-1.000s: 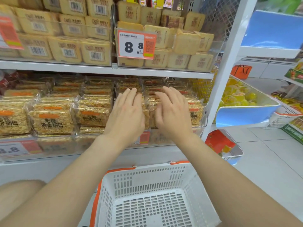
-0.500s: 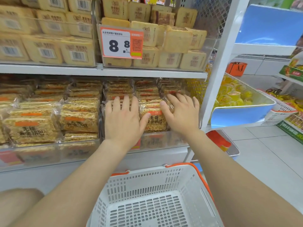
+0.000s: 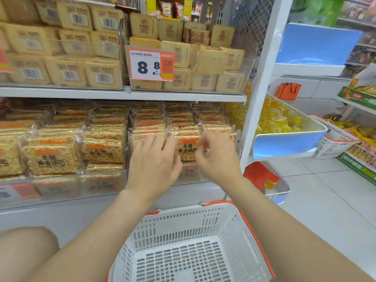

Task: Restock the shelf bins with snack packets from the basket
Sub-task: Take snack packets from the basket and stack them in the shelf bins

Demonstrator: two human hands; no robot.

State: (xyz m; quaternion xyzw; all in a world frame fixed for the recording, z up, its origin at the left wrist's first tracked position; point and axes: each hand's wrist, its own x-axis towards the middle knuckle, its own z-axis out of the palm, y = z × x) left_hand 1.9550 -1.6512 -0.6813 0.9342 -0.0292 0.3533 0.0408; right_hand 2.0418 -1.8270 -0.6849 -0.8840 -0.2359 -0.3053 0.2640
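Note:
Clear packets of golden rice crackers with orange labels fill the transparent bin [image 3: 189, 176] on the lower shelf. My left hand [image 3: 154, 161] lies flat with straight fingers on the front packets at the bin's left side. My right hand [image 3: 217, 157] is at the bin's right side, its fingers loosely bent and blurred against the packets. Between both hands shows one front snack packet [image 3: 186, 150] with black characters. Below, near me, stands the white basket [image 3: 227, 224] with orange rim; no packets show in it.
A neighbouring bin [image 3: 61, 153] to the left holds the same crackers. The upper shelf [image 3: 122, 92] carries pale biscuit packs and an 8.8 price tag [image 3: 151, 64]. A white upright post [image 3: 258, 94] stands right of the bin; beyond it sit blue trays [image 3: 289, 143] of yellow sweets.
Both hands slid slightly down and toward me across the front packets. The right hand's fingers went from straight to loosely bent. The camera shifted a little.

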